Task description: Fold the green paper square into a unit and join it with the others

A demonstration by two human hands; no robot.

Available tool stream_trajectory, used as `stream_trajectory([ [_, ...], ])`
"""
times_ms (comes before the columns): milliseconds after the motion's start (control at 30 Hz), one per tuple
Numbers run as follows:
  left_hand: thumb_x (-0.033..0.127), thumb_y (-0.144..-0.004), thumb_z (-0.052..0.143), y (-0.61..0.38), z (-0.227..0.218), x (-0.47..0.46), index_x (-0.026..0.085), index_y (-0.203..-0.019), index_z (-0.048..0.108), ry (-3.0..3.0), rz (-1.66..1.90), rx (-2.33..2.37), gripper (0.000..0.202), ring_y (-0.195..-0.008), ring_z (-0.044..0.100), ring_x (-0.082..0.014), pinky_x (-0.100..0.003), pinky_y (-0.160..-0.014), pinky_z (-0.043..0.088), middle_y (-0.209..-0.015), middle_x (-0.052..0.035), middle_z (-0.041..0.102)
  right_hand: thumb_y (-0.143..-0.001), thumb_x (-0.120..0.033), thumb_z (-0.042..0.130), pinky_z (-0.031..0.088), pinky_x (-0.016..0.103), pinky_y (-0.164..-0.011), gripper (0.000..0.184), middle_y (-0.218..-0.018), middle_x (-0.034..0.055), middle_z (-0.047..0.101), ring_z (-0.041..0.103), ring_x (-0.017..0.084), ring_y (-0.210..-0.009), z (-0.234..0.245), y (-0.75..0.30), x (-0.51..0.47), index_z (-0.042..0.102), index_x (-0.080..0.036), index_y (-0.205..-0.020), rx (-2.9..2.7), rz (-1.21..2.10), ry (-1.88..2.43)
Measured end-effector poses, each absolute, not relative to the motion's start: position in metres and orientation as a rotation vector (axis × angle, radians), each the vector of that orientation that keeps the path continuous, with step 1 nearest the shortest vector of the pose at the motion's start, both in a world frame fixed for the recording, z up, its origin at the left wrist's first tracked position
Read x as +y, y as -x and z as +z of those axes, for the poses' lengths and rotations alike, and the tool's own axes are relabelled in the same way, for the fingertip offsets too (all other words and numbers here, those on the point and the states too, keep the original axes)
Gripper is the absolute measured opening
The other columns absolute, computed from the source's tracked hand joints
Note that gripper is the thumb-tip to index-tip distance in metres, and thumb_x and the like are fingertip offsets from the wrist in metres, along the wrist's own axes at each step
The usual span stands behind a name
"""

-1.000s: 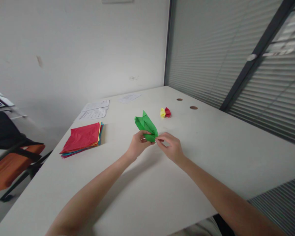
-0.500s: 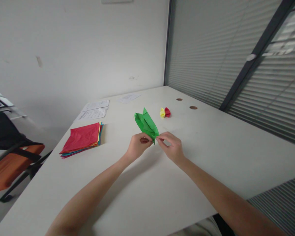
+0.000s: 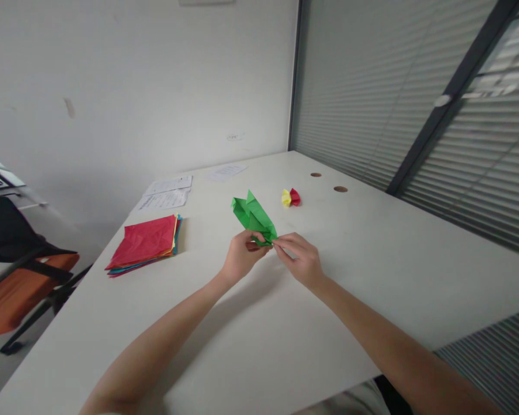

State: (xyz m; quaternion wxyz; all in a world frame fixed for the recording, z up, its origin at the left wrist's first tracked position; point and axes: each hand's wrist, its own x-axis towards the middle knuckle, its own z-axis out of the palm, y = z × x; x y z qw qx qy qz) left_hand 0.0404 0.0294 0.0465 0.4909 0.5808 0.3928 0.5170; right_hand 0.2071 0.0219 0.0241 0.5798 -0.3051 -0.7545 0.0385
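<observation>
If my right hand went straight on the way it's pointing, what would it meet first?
Most likely the folded green paper: your right hand is right at its near end, pointing into it. Your left hand lies close to that line too, though depth is hard to judge.

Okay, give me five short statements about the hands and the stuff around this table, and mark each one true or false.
1. The left hand and right hand are both on the green paper. True.
2. The paper stack has a blue sheet on top. False: the paper stack's top sheet is red.
3. Two round holes show in the table. True.
4. The yellow-and-red paper shape is in the left hand. False: the yellow-and-red paper shape lies on the table.
5. The chair seat is orange. True.
</observation>
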Motion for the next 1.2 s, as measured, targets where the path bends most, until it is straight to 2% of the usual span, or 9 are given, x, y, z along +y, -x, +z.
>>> stream_trajectory([
  [167, 0.020, -0.058, 0.076, -0.043, 0.047, 0.028, 0.015, -0.071, 0.058, -1.446, 1.276, 0.983, 0.023, -0.065, 0.066, -0.0143, -0.026, -0.065, 0.054, -0.069, -0.0010, 0.064, -0.088, -0.017, 0.056, 0.056, 0.034, -0.072, 0.021, -0.087, 0.0078, 0.069, 0.065, 0.019, -0.080, 0.024, -0.206, 0.020, 0.071, -0.024, -0.099, -1.776, 0.072, 0.703],
  [367, 0.018, -0.057, 0.076, -0.044, 0.051, 0.026, 0.016, -0.076, 0.052, -1.349, 1.283, 0.922, 0.031, -0.067, 0.067, -0.0144, -0.029, -0.071, 0.055, -0.071, -0.0013, 0.067, -0.087, -0.014, 0.055, 0.056, 0.035, -0.073, 0.025, -0.089, 0.0082, 0.068, 0.064, 0.019, -0.082, 0.024, -0.206, 0.021, 0.069, -0.025, -0.105, -1.817, 0.001, 0.674],
  [500, 0.018, -0.058, 0.076, -0.044, 0.056, 0.024, 0.016, -0.074, 0.052, -1.343, 1.312, 0.924, 0.028, -0.066, 0.067, -0.0138, -0.028, -0.070, 0.056, -0.072, -0.0006, 0.066, -0.087, -0.014, 0.055, 0.055, 0.035, -0.073, 0.026, -0.090, 0.0080, 0.068, 0.063, 0.020, -0.083, 0.024, -0.205, 0.022, 0.070, -0.025, -0.105, -1.816, -0.008, 0.674],
  [833, 0.022, -0.070, 0.068, -0.041, 0.050, 0.027, 0.013, -0.090, 0.067, -1.449, 1.336, 0.995, 0.022, -0.075, 0.069, -0.0181, -0.032, -0.076, 0.056, -0.080, -0.0069, 0.072, -0.088, -0.015, 0.056, 0.053, 0.034, -0.069, 0.022, -0.085, 0.0069, 0.063, 0.058, 0.018, -0.079, 0.020, -0.207, 0.027, 0.072, -0.025, -0.099, -1.791, -0.022, 0.722],
  [967, 0.022, -0.070, 0.068, -0.040, 0.044, 0.030, 0.012, -0.091, 0.071, -1.532, 1.344, 1.048, 0.023, -0.078, 0.068, -0.0185, -0.031, -0.078, 0.055, -0.087, -0.0090, 0.074, -0.089, -0.015, 0.055, 0.053, 0.031, -0.067, 0.020, -0.083, 0.0067, 0.062, 0.059, 0.016, -0.075, 0.020, -0.205, 0.026, 0.072, -0.022, -0.096, -1.784, -0.033, 0.734],
  [1200, 0.021, -0.068, 0.071, -0.045, 0.042, 0.027, 0.012, -0.093, 0.073, -1.443, 1.370, 1.018, 0.027, -0.074, 0.069, -0.0179, -0.030, -0.076, 0.055, -0.084, -0.0080, 0.075, -0.089, -0.014, 0.054, 0.053, 0.029, -0.067, 0.020, -0.083, 0.0069, 0.063, 0.060, 0.016, -0.076, 0.020, -0.201, 0.022, 0.072, -0.021, -0.095, -1.758, -0.067, 0.743],
])
